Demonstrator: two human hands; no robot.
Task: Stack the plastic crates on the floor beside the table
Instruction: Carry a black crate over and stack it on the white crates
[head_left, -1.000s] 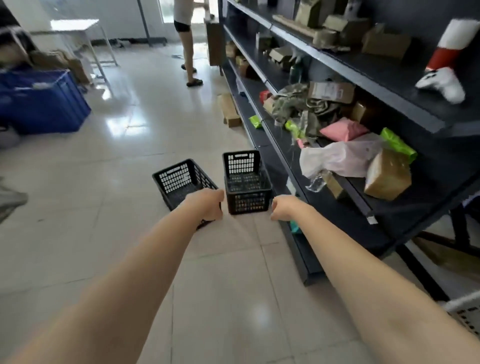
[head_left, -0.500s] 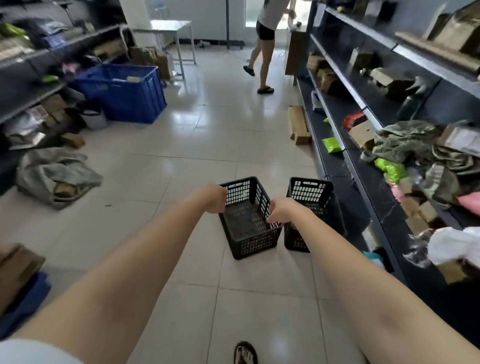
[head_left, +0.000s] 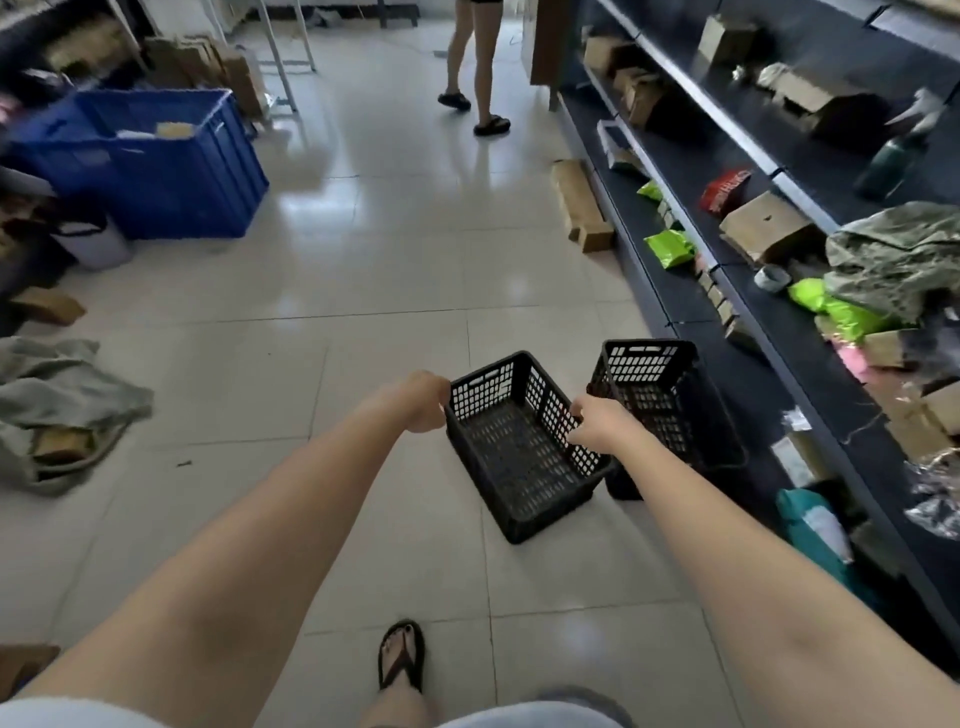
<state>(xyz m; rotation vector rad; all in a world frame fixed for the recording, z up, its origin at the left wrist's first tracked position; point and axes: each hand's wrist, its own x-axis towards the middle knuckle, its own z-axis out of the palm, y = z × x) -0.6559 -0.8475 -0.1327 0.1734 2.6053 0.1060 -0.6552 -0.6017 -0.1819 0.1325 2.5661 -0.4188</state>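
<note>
Both your bare arms reach forward and down, almost straight at the elbows. Your left hand (head_left: 425, 401) is closed in a fist, knuckles up. Your right hand (head_left: 597, 422) is also closed, its fingers (head_left: 577, 415) curled under. The two hands are level, near each other.

Black crates, pale floor, bright splashes on the shelves

Both crates (head_left: 519, 447) (head_left: 660, 395) black with a perforated grid pattern; glossy off-white tiled floor (head_left: 363, 291); big blue bin (head_left: 171, 171); lime-green packets (head_left: 669, 248), a red packet (head_left: 724, 191), camouflage cloth (head_left: 893, 254) on dark shelves (head_left: 779, 171).
</note>
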